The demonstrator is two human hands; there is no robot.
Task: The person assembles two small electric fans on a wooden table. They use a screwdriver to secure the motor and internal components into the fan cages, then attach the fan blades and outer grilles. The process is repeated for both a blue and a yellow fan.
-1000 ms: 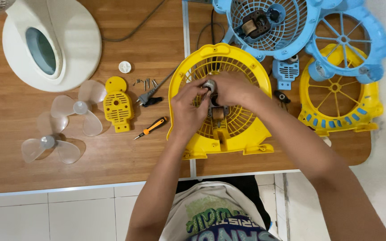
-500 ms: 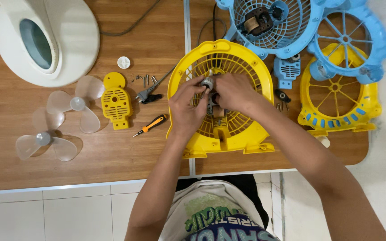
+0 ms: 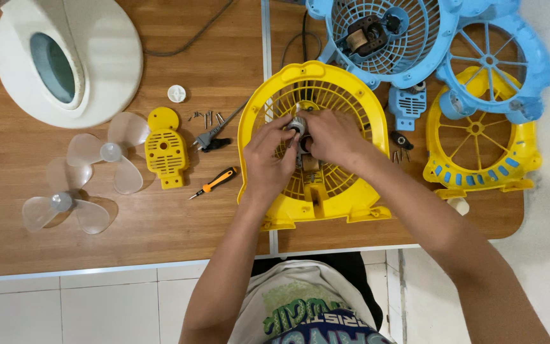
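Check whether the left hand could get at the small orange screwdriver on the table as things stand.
Probably yes. The screwdriver lies on bare table just left of the left hand, with nothing between them. But that hand is on the small motor in the yellow fan housing, so it would have to let go.

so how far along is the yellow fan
Done: the yellow back cover, screws and clear blades lie off to the side. In hand: left hand and right hand grip the motor at the yellow grille centre. Left: those loose parts remain unfitted.
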